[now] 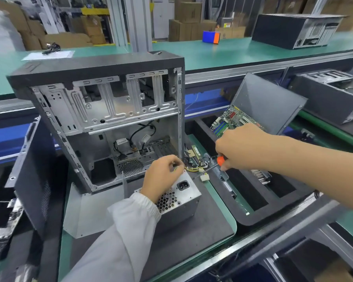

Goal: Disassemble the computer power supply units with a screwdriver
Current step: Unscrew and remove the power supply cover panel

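Nearest: white sleeve (128,220) reaching in from below. Left hand (161,176) resting on top of the power supply unit (181,197), fingers curling round its cable bundle (192,169), probably steadying the box. Right hand (240,147) gripping the orange-handled screwdriver (210,166), tip angling toward the unit's upper edge. Unit sitting on the dark mat (202,226) on the worktop (218,49), just before the gutted computer case (102,119), keeping the screws reachable.

Your left hand (161,176) covers the power supply (179,197) top | screwdriver (210,167) tip blurred | your right forearm cut by frame edge | cable bundle (194,167) partly hidden
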